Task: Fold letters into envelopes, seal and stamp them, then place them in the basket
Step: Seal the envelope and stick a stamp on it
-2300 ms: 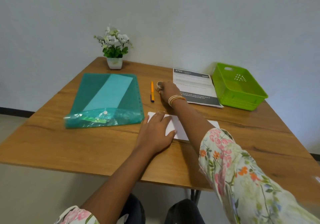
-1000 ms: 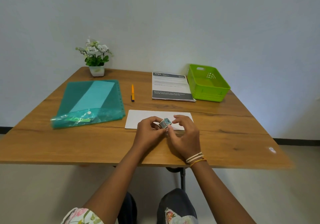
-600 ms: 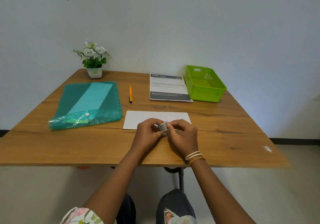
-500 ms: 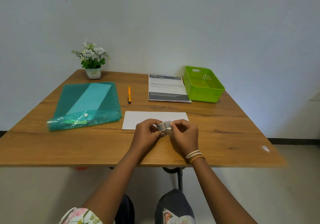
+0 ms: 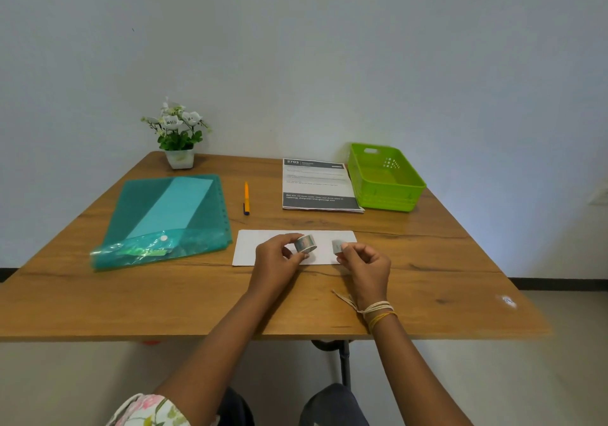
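A white envelope (image 5: 256,244) lies flat on the wooden table (image 5: 164,294) in front of me. Just above it, my left hand (image 5: 274,257) holds a small roll of stamps (image 5: 305,244) between thumb and fingers. My right hand (image 5: 363,266) pinches a single stamp (image 5: 337,246) a short way to the right of the roll, apart from it. A green basket (image 5: 388,192) stands at the far right of the table, with nothing visible inside. Printed letter sheets (image 5: 317,183) lie next to the basket.
A teal plastic folder (image 5: 164,218) lies at the left. An orange pen (image 5: 246,198) rests between the folder and the letter sheets. A small potted plant (image 5: 177,136) stands at the back by the wall.
My right hand fetched the stamp roll from beside the pen and brought it over the envelope. Both hands held the roll together; now the right hand has pulled away rightward with one stamp.
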Demonstrator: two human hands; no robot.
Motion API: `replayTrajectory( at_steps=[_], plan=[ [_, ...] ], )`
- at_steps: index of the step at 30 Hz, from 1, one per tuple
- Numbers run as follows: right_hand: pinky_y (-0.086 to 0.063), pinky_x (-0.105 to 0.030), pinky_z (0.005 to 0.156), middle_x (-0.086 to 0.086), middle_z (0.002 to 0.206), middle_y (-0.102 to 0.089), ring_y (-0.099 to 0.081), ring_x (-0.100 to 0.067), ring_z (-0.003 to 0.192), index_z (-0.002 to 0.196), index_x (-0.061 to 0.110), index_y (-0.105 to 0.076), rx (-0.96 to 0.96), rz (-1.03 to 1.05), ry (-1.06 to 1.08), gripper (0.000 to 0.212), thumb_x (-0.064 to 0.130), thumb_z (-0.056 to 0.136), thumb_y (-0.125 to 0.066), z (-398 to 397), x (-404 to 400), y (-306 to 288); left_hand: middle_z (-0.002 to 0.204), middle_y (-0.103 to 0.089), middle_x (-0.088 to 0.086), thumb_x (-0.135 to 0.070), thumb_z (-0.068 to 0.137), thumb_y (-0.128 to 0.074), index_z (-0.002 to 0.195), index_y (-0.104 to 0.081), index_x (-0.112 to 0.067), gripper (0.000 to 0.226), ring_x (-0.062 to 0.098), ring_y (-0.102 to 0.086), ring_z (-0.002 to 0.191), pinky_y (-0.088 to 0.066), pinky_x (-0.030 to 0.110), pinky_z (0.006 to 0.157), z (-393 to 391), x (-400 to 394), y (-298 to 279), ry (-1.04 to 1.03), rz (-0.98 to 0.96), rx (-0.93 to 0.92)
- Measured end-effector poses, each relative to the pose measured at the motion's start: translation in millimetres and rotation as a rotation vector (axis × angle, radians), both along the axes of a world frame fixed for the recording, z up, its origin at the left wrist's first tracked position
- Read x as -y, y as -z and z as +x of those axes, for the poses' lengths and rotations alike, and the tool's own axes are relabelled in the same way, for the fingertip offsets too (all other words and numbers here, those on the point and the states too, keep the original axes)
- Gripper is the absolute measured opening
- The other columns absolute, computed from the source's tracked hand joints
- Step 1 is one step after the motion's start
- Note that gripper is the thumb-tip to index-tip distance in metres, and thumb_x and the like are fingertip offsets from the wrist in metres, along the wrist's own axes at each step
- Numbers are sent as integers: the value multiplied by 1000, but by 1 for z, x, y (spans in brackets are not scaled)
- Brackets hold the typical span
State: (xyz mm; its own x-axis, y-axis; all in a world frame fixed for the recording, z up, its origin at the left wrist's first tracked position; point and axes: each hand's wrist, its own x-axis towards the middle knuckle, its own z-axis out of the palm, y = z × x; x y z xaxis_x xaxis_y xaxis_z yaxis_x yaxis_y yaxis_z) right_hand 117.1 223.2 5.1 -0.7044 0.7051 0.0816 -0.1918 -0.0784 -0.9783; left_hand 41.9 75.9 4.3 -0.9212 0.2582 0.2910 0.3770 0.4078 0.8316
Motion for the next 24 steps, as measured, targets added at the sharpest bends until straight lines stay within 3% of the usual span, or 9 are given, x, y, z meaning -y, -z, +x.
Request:
replayTrajectory(
  at_steps=[3,7,10,12,15,18,22,24],
  plan=[
    [-57,-30,69,-7,76,-73,-69,-20,75,80,7,-72,2,27,-10,4,7,83,-70,0,-1,2,99,-67,-3,-25,83,-75,120,-67,-17,39,4,-55,71,-40,15,61,-24,-5,-9,-42,-44,-76],
    [-58,-35,71,-7,75,-73,-69,-22,75,78,8,-73,4,46,-12,4,7,82,-72,-3,-3,4,103,-68,3,-20,85,-73,118,-67,-14,34,20,-63,88,-52,32,72,-67,-13,-22,-66,-121,-94],
    [-57,-39,72,-7,74,-73,-69,-26,75,74,11,-73,8,75,-16,8,7,81,-73,-8,-3,3,86,-65,5,-19,84,-71,90,-70,-12,9,25,-62,83,-45,31,62,-100,-16,-30,-51,-305,-122],
    [-55,-43,72,-8,72,-71,-66,-24,72,70,9,-71,2,78,-30,11,7,80,-74,-12,-1,1,86,-62,9,-15,82,-71,78,-64,-9,10,28,-61,82,-44,32,59,-117,-17,-35,-57,-453,-153],
    [-56,-45,72,-12,72,-71,-64,-22,71,71,6,-71,15,71,-35,9,5,80,-73,-14,-1,2,92,-60,9,-11,81,-71,88,-69,-6,9,26,-59,82,-54,39,67,-130,-18,-34,-86,-613,-254],
    [-57,-48,73,-15,75,-71,-65,-23,72,71,8,-71,26,110,-31,10,6,81,-73,-12,-4,6,97,-62,8,-7,79,-73,101,-71,-7,22,28,-60,86,-56,41,71,-135,-21,-26,-72,-627,-309],
    [-57,-45,72,-13,75,-71,-67,-28,74,72,11,-72,31,156,-31,10,8,81,-73,-15,-7,5,106,-67,9,-11,84,-73,118,-68,-11,34,22,-63,96,-54,38,79,-134,-22,-22,-21,-498,-109],
    [-58,-43,71,-11,75,-72,-67,-28,75,72,12,-72,35,160,-31,10,8,81,-73,-15,-6,5,105,-70,9,-10,86,-71,118,-67,-8,32,19,-66,96,-54,35,80,-132,-22,-17,14,-471,-58]
  ],
)
